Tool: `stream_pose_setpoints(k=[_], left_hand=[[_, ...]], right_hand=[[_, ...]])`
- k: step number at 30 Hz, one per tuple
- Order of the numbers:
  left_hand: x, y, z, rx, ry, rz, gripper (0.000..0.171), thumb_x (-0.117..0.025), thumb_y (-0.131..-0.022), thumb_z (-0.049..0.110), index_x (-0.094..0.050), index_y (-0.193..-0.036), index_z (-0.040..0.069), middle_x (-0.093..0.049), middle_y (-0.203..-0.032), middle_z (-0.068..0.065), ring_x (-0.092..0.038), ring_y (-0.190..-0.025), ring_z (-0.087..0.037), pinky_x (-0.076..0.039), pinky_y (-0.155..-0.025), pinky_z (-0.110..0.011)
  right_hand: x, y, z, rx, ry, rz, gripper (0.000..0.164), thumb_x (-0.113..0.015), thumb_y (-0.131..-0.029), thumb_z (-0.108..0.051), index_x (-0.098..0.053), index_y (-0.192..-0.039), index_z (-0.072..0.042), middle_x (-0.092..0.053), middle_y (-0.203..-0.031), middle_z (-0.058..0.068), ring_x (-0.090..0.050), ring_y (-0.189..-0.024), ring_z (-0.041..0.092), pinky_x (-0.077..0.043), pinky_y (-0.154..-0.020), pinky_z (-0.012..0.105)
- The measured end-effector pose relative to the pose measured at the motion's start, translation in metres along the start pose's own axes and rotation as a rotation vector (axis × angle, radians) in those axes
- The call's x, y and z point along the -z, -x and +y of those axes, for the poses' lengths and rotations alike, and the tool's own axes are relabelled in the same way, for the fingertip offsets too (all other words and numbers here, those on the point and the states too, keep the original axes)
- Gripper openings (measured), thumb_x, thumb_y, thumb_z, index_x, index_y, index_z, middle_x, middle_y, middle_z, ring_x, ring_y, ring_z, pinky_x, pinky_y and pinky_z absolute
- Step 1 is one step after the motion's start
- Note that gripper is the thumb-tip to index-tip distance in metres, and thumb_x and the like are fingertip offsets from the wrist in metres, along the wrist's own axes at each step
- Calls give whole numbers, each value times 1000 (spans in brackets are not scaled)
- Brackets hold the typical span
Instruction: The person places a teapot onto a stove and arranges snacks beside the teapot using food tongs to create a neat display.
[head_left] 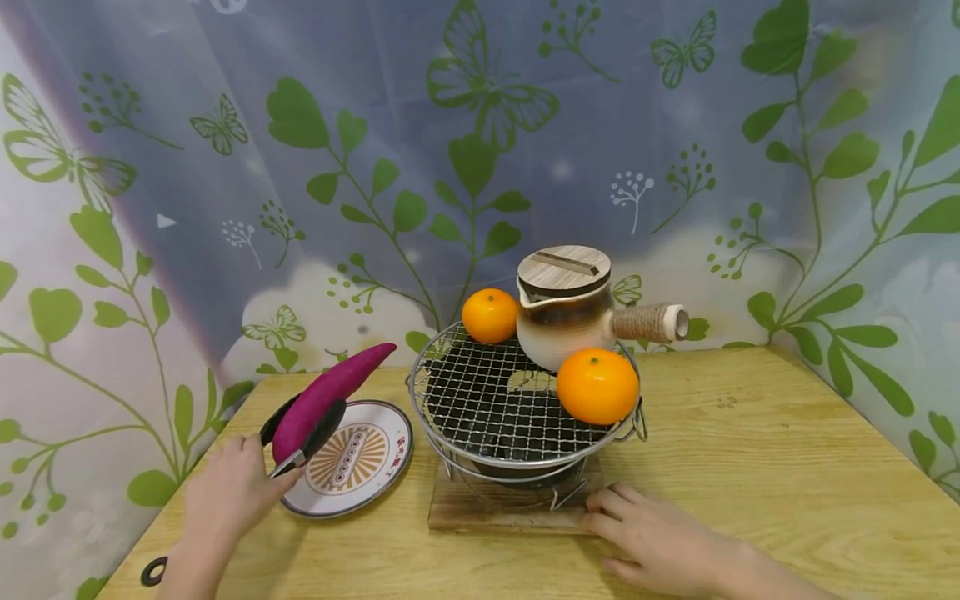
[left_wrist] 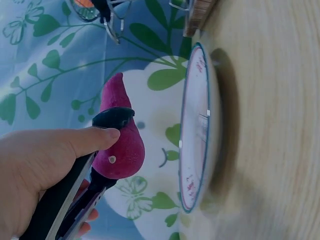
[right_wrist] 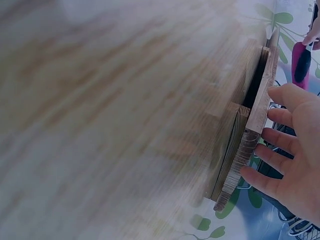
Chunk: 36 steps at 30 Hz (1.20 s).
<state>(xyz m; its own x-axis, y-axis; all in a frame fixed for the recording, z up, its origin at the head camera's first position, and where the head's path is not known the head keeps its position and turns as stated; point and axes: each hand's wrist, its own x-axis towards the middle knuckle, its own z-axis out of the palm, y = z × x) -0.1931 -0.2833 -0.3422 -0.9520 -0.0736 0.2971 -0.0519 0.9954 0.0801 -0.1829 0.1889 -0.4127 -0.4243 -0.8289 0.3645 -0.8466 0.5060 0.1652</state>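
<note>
My left hand (head_left: 234,487) grips a pair of tongs (left_wrist: 65,200) with black tips. Between those tips is a purple sweet potato (head_left: 330,400), tilted with its thin end up and to the right. It hangs over the left part of a white plate (head_left: 378,483) with a sunburst print; the left wrist view shows a gap between them. My right hand (head_left: 660,537) rests with spread, relaxed fingers at the right front corner of the wooden base (head_left: 487,517) under a round grill. Its fingertips lie right at the board's edge in the right wrist view.
On the wire grill (head_left: 480,417) stand a clay pot (head_left: 543,333) with a wooden lid and a rope-wrapped handle pointing right, an orange (head_left: 490,317) at the back and a larger-looking orange (head_left: 597,386) at the front right. A patterned curtain (head_left: 375,125) hangs behind the wooden table (head_left: 787,450).
</note>
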Motion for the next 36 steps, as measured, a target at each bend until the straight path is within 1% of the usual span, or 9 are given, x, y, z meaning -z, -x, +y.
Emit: stream_pose_setpoints(k=[7, 9, 14, 19, 23, 27, 29, 31, 36], left_hand=[[13, -3, 3, 0, 9, 8, 83, -68, -69, 61, -53, -101, -14, -53, -96, -27, -52, -86, -45, -46, -55, -54], [16, -2, 5, -1, 11, 13, 82, -69, -69, 60, -53, -103, -14, -54, -97, -27, -52, -85, -44, -46, -54, -54], [23, -1, 6, 9, 28, -8, 83, -68, -70, 60, -53, -106, -13, -54, -98, -26, -52, -86, -42, -45, -55, -53], [29, 0, 5, 10, 42, -14, 89, -65, -69, 66, -53, -110, -12, -54, -101, -26, -53, -90, -44, -45, -56, -54], [34, -1, 7, 1, 48, -2, 93, -63, -68, 69, -51, -117, -9, -54, -102, -24, -53, -91, -44, -44, -54, -53], [40, -4, 12, -28, 47, 35, 97, -60, -68, 72, -46, -127, -3, -54, -102, -23, -53, -90, -43, -44, -53, -52], [44, -5, 16, -43, 48, 47, 96, -61, -69, 71, -44, -130, -2, -54, -105, -24, -52, -92, -44, -44, -55, -54], [48, -6, 19, -46, 50, 39, 93, -62, -71, 68, -46, -128, -4, -54, -107, -24, -52, -93, -43, -45, -57, -54], [55, -10, 26, -63, 56, 17, 94, -63, -72, 65, -45, -128, -8, -51, -113, -28, -51, -98, -45, -44, -64, -57]], right_hand=[[1, 0, 1, -1, 1, 6, 41, -69, -78, -33, -61, -114, -15, -54, -113, 3, -51, -100, 20, -47, -85, 39], [1, 0, 1, -1, 7, 6, 41, -69, -78, -33, -61, -114, -15, -54, -113, 3, -51, -101, 20, -47, -85, 40], [1, 0, 0, -3, 9, -5, 40, -68, -79, -34, -61, -114, -15, -54, -113, 3, -51, -101, 20, -47, -86, 40], [1, 0, -1, -13, -5, -25, 40, -67, -80, -34, -60, -114, -16, -54, -114, 3, -52, -101, 21, -47, -86, 41], [1, 0, -1, -18, -12, -22, 40, -67, -80, -33, -60, -115, -16, -54, -114, 2, -52, -101, 20, -47, -86, 41], [1, 0, 0, -13, -3, -5, 40, -69, -78, -33, -60, -114, -15, -54, -113, 2, -51, -101, 19, -47, -85, 40], [1, 0, 0, -7, 1, -3, 40, -69, -78, -33, -60, -114, -15, -54, -113, 3, -51, -101, 19, -48, -84, 39], [0, 0, 0, -5, 2, -4, 40, -68, -79, -34, -60, -114, -15, -54, -113, 3, -51, -101, 20, -48, -84, 39], [-1, 0, 0, -2, -2, -7, 40, -68, -79, -33, -60, -114, -15, -54, -113, 2, -51, -100, 19, -48, -84, 39]])
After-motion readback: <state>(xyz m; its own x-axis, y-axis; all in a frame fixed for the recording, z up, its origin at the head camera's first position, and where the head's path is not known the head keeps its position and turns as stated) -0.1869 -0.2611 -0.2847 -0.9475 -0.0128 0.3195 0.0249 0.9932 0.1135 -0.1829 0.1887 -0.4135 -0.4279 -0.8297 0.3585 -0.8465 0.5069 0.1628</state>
